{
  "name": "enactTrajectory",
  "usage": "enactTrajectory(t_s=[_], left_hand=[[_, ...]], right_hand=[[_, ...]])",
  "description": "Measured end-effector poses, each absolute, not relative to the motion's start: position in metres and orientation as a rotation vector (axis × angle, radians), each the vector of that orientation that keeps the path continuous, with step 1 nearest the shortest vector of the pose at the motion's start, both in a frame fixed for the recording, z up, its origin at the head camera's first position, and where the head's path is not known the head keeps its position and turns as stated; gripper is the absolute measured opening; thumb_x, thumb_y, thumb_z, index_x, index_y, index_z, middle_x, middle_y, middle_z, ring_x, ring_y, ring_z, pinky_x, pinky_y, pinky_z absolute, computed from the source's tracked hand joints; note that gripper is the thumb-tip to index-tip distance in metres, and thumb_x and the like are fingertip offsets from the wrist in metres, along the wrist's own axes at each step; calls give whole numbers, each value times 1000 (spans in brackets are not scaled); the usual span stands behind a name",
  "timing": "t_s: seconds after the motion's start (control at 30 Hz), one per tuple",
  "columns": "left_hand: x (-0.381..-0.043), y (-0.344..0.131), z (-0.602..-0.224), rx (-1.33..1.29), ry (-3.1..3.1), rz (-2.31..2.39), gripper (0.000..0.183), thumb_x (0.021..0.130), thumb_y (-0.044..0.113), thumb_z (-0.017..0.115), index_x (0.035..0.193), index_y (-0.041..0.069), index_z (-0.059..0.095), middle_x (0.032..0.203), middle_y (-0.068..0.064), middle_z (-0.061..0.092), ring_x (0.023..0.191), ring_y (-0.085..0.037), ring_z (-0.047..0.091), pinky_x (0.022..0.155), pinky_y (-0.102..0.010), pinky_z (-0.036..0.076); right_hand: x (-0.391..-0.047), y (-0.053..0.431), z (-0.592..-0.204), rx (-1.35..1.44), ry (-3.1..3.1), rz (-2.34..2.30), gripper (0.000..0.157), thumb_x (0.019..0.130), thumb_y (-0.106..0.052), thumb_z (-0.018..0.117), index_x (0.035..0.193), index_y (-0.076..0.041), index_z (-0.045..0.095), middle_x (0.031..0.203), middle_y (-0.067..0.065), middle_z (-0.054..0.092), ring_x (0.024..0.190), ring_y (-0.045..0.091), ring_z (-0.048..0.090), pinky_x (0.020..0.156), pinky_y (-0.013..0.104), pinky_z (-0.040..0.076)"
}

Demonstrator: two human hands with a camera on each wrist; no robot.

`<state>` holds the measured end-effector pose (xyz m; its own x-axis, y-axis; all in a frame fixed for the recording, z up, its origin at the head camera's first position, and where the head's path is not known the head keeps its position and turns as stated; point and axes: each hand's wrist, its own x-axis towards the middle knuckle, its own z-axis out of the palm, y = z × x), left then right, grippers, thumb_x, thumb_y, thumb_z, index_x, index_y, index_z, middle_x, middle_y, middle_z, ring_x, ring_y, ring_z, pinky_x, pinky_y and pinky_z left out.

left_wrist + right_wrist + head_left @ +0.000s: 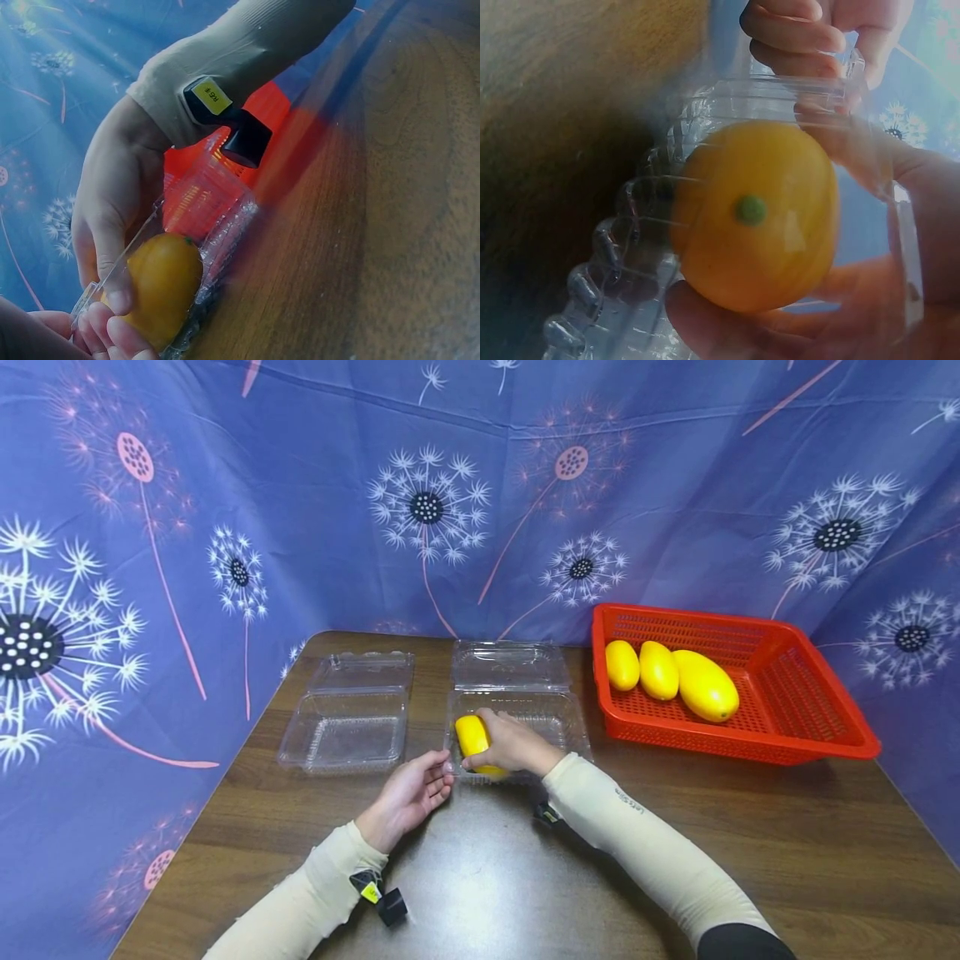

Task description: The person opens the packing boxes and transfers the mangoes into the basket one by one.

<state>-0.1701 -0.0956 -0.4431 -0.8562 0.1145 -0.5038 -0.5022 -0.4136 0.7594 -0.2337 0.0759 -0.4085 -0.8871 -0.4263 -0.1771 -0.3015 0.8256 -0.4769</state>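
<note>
A yellow mango [472, 737] is in my right hand [517, 743], which grips it from above inside the middle clear plastic clamshell box [564, 720]. Through the box wall in the right wrist view, the mango [780, 247] shows its green stem spot, with fingers curled beneath it. My left hand [408, 797] pinches the front left corner of this box between thumb and fingers. The same mango [166, 281] lies low in the box, close to its front wall, in the left wrist view. The box's lid [510, 667] is folded back behind it.
Another clamshell box [347, 731], its lid tipped back, stands on the wooden table [480, 877] at left. A red plastic basket [750, 745] at the right holds three more mangoes [705, 685]. Behind the table hangs a blue dandelion-print cloth [315, 485].
</note>
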Motion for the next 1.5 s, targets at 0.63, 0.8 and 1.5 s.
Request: enactTrajectory(t_s=[0.63,0.8,1.5], left_hand=[[-169,-96,-444,-549,1440,2310,18,96,16,56,78,15,60,71,7,60,68,-7,55,65,-18,49],[-169,-96,-444,-545,1441,2309,18,96,16,55,79,15,59,70,7,59,67,-7,55,64,-18,49],[-167,-96,-442,-539,1443,2313,17,96,16,55,80,15,59,70,7,60,67,-7,55,64,-18,49]], right_hand=[[-234,75,-409,-573,2736,-643,86,72,-37,84,140,-5,42,102,11,62,88,22,58,78,36,52],[-235,77,-406,-577,2728,-646,82,73,-35,83,138,-5,44,104,11,62,91,23,58,79,37,52],[-237,84,-396,-578,2758,-665,79,72,-34,83,136,-6,46,109,13,64,94,25,59,83,40,53]])
